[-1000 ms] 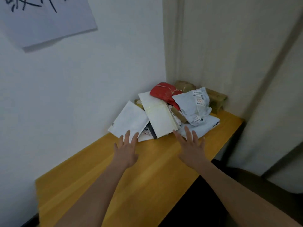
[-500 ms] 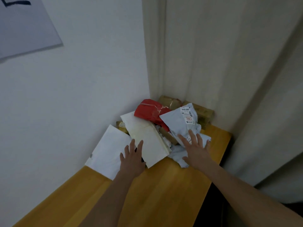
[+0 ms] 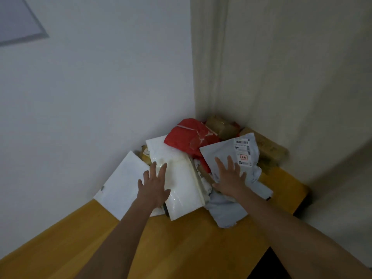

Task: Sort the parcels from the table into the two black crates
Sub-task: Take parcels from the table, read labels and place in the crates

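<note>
Two hands were out over a heap of parcels in the far corner of the yellow table [image 3: 181, 248], where white wall met beige wall. Left hand [image 3: 153, 188] lay flat, fingers straight and spread, on the glossy white bubble mailer [image 3: 181, 184] — also overlapping the edge of the flat white envelope [image 3: 122, 186] beside it. Right hand [image 3: 229, 180] was spread too, fingers straight, resting on the grey poly bag [image 3: 225, 152] with the barcode label [image 3: 242, 151]; neither hand gripped anything. Red parcel [image 3: 189, 137] sat behind, partly under the grey bag. Brown boxes [image 3: 221, 125] were at the very back against the wall. Another grey bag [image 3: 227, 212] lay crumpled below the right wrist. No crates in view.
</note>
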Demonstrator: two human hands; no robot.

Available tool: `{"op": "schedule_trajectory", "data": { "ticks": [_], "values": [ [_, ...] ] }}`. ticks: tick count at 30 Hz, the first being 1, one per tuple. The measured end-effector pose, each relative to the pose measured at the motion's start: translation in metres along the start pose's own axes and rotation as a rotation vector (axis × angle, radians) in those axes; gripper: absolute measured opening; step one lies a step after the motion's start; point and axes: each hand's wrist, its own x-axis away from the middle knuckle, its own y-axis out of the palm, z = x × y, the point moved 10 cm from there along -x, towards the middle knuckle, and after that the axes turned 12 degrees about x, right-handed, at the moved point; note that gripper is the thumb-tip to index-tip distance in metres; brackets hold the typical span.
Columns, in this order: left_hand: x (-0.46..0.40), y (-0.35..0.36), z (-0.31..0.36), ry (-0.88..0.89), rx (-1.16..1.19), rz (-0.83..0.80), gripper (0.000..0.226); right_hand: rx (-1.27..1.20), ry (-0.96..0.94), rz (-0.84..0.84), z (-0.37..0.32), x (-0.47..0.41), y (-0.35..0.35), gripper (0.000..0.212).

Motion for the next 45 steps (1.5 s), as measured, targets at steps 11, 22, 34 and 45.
{"op": "schedule_trajectory", "data": {
  "ticks": [11, 22, 34, 45],
  "values": [
    [-0.034, 0.018, 0.037, -0.126, 0.016, -0.057, 0.087, -0.085, -0.001, -0.166, 0.038, -0.081, 0.027, 0.112],
    [-0.054, -0.023, 0.056, -0.064, 0.125, -0.04, 0.087, -0.047, -0.123, 0.129, 0.02, -0.081, -0.044, 0.021],
    [-0.019, -0.123, 0.091, 0.122, 0.814, -0.074, 0.112, -0.711, -0.213, 0.338, -0.039, -0.028, -0.231, 0.037],
    [0.022, -0.193, 0.061, 0.258, 1.241, 0.447, 0.019, -1.307, -0.323, 0.146, -0.092, 0.025, -0.285, 0.013]
  ]
}}
